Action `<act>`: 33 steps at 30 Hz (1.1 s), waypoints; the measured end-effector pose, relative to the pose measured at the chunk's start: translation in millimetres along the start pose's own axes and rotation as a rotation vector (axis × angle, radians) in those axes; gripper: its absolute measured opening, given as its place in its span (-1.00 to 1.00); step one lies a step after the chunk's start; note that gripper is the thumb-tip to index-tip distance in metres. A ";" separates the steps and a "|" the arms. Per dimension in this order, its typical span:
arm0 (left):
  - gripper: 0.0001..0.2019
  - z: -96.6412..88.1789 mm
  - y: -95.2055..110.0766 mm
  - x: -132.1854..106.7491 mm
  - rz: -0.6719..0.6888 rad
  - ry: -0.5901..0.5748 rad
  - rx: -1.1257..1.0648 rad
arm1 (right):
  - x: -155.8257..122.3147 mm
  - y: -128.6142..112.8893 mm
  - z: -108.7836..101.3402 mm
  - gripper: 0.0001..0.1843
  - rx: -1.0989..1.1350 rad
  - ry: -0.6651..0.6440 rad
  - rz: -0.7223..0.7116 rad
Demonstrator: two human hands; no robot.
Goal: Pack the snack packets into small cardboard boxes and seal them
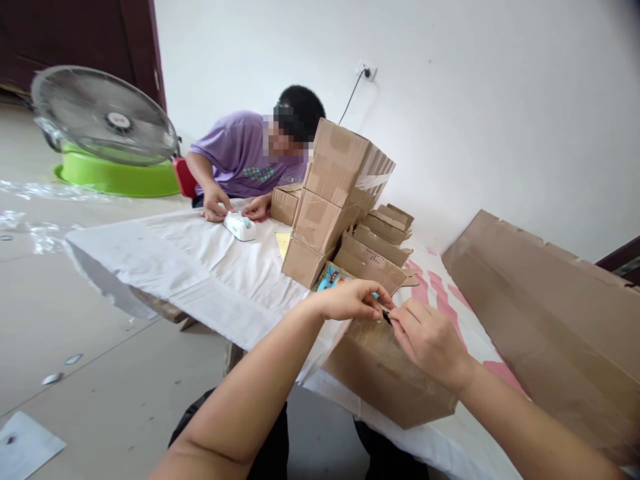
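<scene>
My left hand (356, 300) and my right hand (425, 337) meet above the near cardboard box (385, 373), which stands at the table's front edge. Both hands are closed, thumbs and fingers pinched together. A small dark thing (387, 317) shows between the fingertips, too covered to name. Just beyond my left hand, a blue printed packet (333, 275) lies in an open carton (370, 263) with raised flaps.
Stacked cardboard boxes (323, 213) rise at the table's middle. Across the white-clothed table (225, 260) a person (245, 153) handles a white device (240, 225). A large cardboard sheet (545, 320) leans at right. A fan (105, 117) and green tub (120, 173) stand at left.
</scene>
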State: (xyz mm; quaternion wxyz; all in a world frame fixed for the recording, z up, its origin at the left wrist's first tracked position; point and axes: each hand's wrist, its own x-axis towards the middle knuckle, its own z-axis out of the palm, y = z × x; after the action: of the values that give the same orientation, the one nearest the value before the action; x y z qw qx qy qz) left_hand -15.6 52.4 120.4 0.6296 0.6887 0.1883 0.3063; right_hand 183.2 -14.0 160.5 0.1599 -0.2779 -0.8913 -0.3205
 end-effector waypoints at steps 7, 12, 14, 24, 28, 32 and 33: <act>-0.72 -0.5 -5.2 5.4 -0.011 0.033 0.015 | -0.8 -16.9 -4.1 -0.78 -0.005 -0.087 0.096; -0.71 -0.9 -6.9 7.8 -0.008 0.066 0.077 | 7.8 -22.4 0.7 -0.81 -0.109 -0.113 0.135; -0.72 -1.0 -7.9 8.4 -0.003 0.067 0.075 | 10.3 -22.7 2.7 -0.82 -0.138 -0.145 0.154; -0.74 -2.0 -5.6 6.6 -0.003 0.046 0.057 | 13.1 -21.4 -3.5 -0.81 0.014 -0.380 0.441; -0.75 -2.3 -4.7 5.3 0.017 0.048 0.120 | 19.1 -27.3 -9.6 -0.79 0.066 -0.536 0.535; -0.73 -2.4 -4.8 4.4 0.027 0.026 0.158 | 26.6 -30.1 -7.5 -0.73 0.044 -0.612 0.545; -0.73 -2.4 -4.7 4.1 0.030 0.024 0.168 | 27.7 -29.9 -6.4 -0.73 0.039 -0.625 0.543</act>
State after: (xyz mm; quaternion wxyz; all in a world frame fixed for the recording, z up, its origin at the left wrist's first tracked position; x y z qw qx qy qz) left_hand -13.5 57.5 116.6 0.5626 0.7382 0.2105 0.3071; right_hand 144.0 -26.4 163.7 -0.0346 -0.5839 -0.7971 -0.1499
